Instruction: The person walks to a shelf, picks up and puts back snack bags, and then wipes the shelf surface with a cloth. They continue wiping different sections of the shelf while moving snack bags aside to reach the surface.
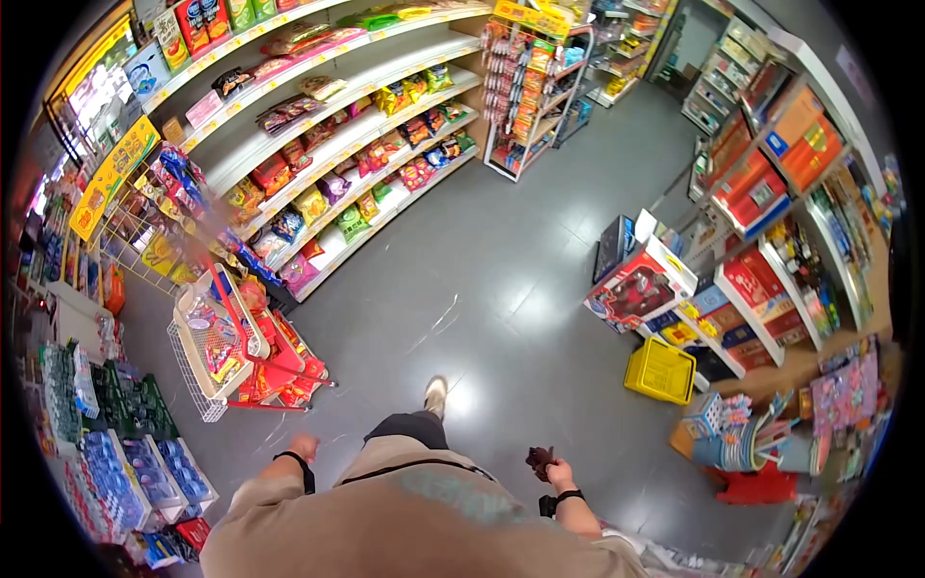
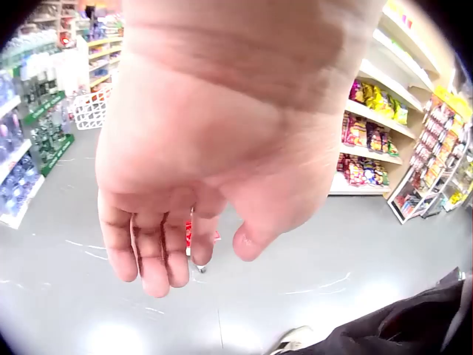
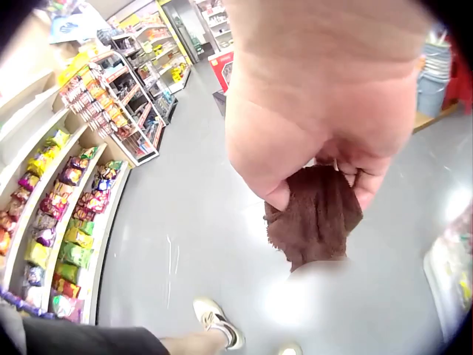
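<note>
1. I'm watching the right hand (image 3: 325, 118) holding a crumpled, dark brown cloth (image 3: 314, 218); its grip is clamping on the cloth's upper part, and the rest is hanging below the fingertips.
2. In the head view that cloth is showing at the lower centre, just right of the middle, over the glossy grey tiled floor (image 1: 501, 289).
3. The left hand (image 2: 207, 163) is hanging at the lower left of the same view; its grip is lying loose, the thumb standing apart from the relaxed fingers.
4. Nearest that hand, a red-handled cart with a white wire basket (image 1: 198, 405) is standing at left of the frame, red packets (image 1: 303, 371) crowding its side.
5. Long white shelves (image 1: 337, 125) are carrying colourful snack bags (image 1: 310, 204) across the upper left.
6. A yellow plastic basket (image 1: 660, 371) is sitting on the floor at right, beside the stacked boxes.
7. One pale shoe (image 1: 436, 395) is showing near the bottom centre.
</note>
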Available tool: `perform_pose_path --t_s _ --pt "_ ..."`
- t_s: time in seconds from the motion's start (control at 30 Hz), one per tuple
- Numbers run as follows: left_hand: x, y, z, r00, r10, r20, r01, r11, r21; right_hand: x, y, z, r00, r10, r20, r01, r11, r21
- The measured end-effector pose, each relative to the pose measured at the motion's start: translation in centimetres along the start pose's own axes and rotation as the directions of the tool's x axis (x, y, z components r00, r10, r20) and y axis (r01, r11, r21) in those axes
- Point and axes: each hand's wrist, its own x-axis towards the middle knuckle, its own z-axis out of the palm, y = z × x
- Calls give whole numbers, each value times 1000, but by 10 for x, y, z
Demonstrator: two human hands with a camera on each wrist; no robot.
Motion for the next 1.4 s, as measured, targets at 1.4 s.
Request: perform_pose_path --t_s 1.4 --pt "-144 582 154 977 133 -164 -150 984 -94 476 -281 -332 984 -1 176 31 985 -171"
